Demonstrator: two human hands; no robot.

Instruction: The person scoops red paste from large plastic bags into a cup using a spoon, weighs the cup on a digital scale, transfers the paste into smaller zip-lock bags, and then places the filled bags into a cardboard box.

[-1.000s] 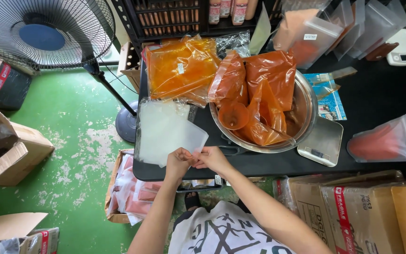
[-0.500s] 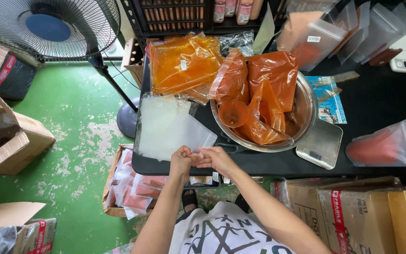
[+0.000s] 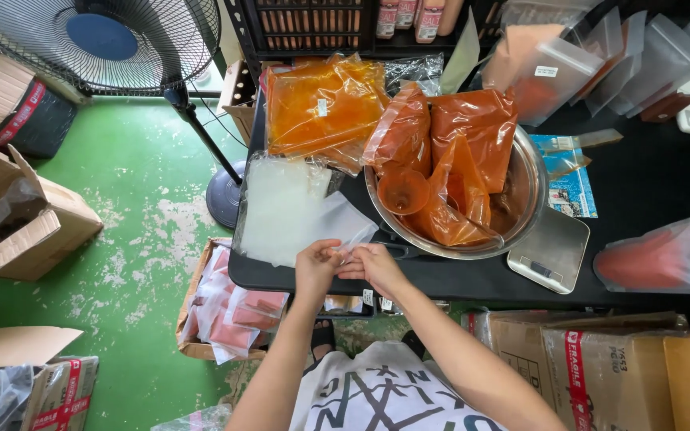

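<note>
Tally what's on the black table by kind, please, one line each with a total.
Orange-powder bags outside the bowl: 1
Steel bowl: 1
Orange funnel: 1
Clear empty-bag stack: 1
Digital scale: 1
Blue packet: 1
Total: 6
Both hands, left and right, pinch a clear bag at the table edge.

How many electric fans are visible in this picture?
1. The fan stands on the green floor at the upper left, beside the black table. Others may be hidden outside the view.
</note>
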